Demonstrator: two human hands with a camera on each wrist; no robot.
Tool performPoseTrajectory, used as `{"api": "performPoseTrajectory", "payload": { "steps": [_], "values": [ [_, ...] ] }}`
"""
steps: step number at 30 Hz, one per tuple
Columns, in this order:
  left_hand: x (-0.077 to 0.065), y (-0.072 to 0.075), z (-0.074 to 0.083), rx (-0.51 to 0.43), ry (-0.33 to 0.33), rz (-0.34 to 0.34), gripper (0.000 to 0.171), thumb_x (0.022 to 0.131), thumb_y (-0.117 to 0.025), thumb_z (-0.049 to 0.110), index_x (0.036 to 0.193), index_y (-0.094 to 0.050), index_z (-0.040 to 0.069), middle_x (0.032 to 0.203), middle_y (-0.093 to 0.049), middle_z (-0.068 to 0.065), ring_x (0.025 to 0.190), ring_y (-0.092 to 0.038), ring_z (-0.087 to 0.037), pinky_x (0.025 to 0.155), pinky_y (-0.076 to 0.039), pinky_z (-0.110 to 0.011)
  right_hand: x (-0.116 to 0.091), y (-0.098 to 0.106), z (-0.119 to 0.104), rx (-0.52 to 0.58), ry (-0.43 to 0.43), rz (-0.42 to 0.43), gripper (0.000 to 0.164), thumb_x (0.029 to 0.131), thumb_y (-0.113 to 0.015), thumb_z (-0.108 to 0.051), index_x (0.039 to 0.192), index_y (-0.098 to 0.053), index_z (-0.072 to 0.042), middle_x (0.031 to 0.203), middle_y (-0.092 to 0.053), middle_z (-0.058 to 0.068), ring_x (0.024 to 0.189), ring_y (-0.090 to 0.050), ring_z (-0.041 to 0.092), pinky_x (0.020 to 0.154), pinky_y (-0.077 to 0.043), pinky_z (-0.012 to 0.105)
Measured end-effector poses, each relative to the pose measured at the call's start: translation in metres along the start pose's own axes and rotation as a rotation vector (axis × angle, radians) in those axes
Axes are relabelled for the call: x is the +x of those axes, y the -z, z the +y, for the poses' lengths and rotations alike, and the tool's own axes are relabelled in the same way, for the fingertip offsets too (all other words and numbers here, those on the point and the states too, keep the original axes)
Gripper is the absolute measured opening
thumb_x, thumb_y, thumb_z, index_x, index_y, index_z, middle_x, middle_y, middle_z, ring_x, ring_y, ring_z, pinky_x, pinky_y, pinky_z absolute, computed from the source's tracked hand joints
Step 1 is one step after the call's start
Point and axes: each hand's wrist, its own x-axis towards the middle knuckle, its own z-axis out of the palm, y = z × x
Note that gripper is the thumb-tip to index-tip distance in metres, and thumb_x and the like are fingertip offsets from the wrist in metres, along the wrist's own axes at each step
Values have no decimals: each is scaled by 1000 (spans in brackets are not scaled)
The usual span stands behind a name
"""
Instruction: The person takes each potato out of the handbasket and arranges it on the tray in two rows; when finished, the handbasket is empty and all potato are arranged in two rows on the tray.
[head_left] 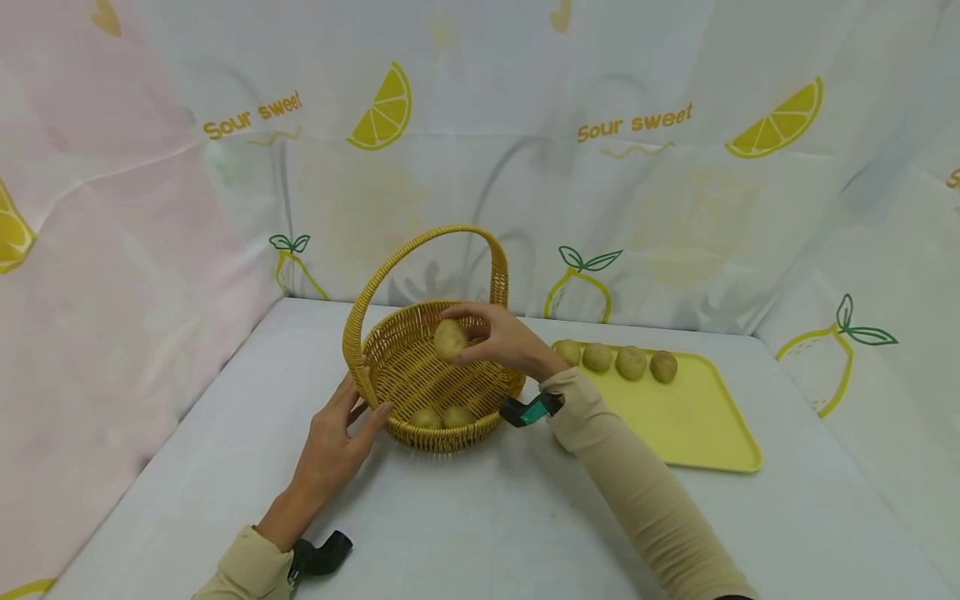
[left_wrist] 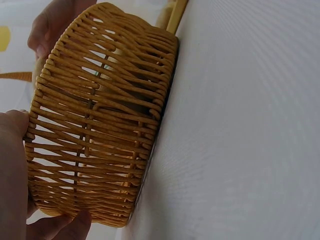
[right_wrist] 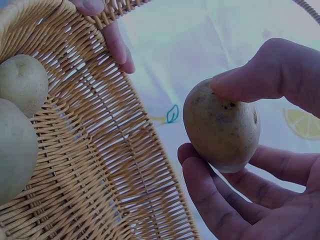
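A yellow-brown wicker basket (head_left: 427, 375) with a tall arched handle stands on the table. Two potatoes (head_left: 457, 417) lie inside it, against the near wall. My left hand (head_left: 333, 437) holds the basket's left side at the rim, with the thumb at the near side. Above the basket, my right hand (head_left: 498, 337) pinches a potato (right_wrist: 220, 125) between thumb and fingers; the right wrist view shows dark spots on its skin. This potato touches neither the basket nor the others. The left wrist view shows the woven outer wall (left_wrist: 100, 120) close up.
Right of the basket lies a yellow tray (head_left: 705, 417), with several potatoes (head_left: 632, 362) in a row along its far edge. My right forearm covers part of the tray. A white cloth (head_left: 480, 533) covers the table. A lemon-print curtain (head_left: 480, 150) hangs behind.
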Motion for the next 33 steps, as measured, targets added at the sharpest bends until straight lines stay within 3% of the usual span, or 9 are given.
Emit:
{"api": "performPoseTrajectory", "payload": {
  "steps": [4, 12, 21, 26, 33],
  "values": [
    [0, 0, -1, 2, -3, -1, 66, 102, -70, 11, 160, -39, 5, 164, -34, -19, 135, -53, -38, 97, -55, -49, -4, 1, -2, 19, 3, 10, 64, 83, -78, 3, 144, -59, -5, 148, -51, 11, 119, -64, 29, 86, -62, 41],
    [-1, 0, 0, 2, 5, -4, 65, 102, -70, 10, 157, -40, -4, 164, -33, -20, 135, -52, -39, 97, -55, -49, -12, 3, -4, 31, 0, 35, 66, 80, -79, 4, 143, -59, -2, 151, -49, 16, 115, -65, 30, 87, -61, 39],
    [-1, 0, 2, 1, -1, 0, 66, 101, -71, 10, 158, -40, 0, 163, -35, -21, 135, -52, -40, 96, -55, -50, -26, 9, -7, 58, 17, 67, 66, 80, -79, 8, 142, -59, -1, 151, -51, 10, 113, -65, 29, 88, -61, 38],
    [0, -1, 2, -3, 5, -4, 65, 102, -71, 11, 157, -40, -2, 163, -35, -21, 135, -51, -40, 97, -55, -49, -36, 13, -7, 54, 16, 92, 67, 80, -78, 6, 143, -56, 3, 154, -46, 15, 112, -63, 30, 86, -59, 33],
    [-1, -1, 2, 1, 4, -3, 66, 102, -71, 12, 159, -40, 2, 163, -36, -20, 134, -53, -40, 98, -55, -48, -49, 17, -6, 83, -22, 108, 68, 81, -79, 0, 145, -57, -6, 157, -44, 13, 122, -61, 29, 86, -60, 36]
  ]
}}
